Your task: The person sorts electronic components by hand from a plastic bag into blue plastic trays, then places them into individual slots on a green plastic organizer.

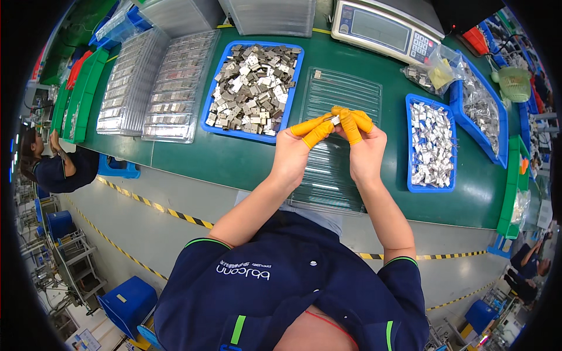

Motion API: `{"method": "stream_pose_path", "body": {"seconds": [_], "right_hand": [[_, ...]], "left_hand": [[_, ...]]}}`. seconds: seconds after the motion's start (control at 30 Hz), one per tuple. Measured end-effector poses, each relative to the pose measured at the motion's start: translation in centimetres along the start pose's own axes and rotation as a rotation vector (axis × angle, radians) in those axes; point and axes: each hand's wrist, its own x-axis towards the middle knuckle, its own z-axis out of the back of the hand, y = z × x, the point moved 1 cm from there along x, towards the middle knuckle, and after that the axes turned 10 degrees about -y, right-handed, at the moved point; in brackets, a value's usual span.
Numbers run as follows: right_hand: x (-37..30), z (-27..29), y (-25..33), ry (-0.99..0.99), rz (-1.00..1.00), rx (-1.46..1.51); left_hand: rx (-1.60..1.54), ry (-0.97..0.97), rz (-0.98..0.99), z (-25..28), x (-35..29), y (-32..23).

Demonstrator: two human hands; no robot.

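Observation:
My left hand (pixel 297 146) and my right hand (pixel 364 146) meet above the bench, their fingers covered by yellow finger cots. Both pinch a small silvery metal part (pixel 335 120) between the fingertips; much of it is hidden. Beneath them lies a clear ribbed plastic tray (pixel 370 96), with one small metal piece (pixel 318 74) in its far left corner. To the left, a blue tray (pixel 240 135) is heaped with loose silver metal shells (pixel 252 88). A smaller blue tray (pixel 432 189) on the right holds many small white-and-silver parts (pixel 432 143).
Stacked clear trays (pixel 132 82) and a filled clear tray (pixel 178 88) stand left on the green bench (pixel 181 161). At the back is a weighing scale (pixel 380 32). Bagged parts (pixel 430 73) and another blue bin (pixel 483 111) sit right. A co-worker (pixel 64 161) is far left.

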Motion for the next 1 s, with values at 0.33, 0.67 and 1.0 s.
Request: {"method": "stream_pose_path", "body": {"seconds": [0.33,0.67,1.0], "right_hand": [[-0.2,0.0,0.6,-0.075,0.195,-0.137],[0.1,0.4,0.9,0.079,0.017,-0.012],[0.1,-0.1,1.5,0.156,-0.287,0.127]], "left_hand": [[-0.122,0.022,-0.003,-0.8,-0.4,0.3],[-0.164,-0.022,-0.065,-0.4,0.2,0.3],[0.106,0.157,-0.115,0.9,0.5,-1.4]]}}
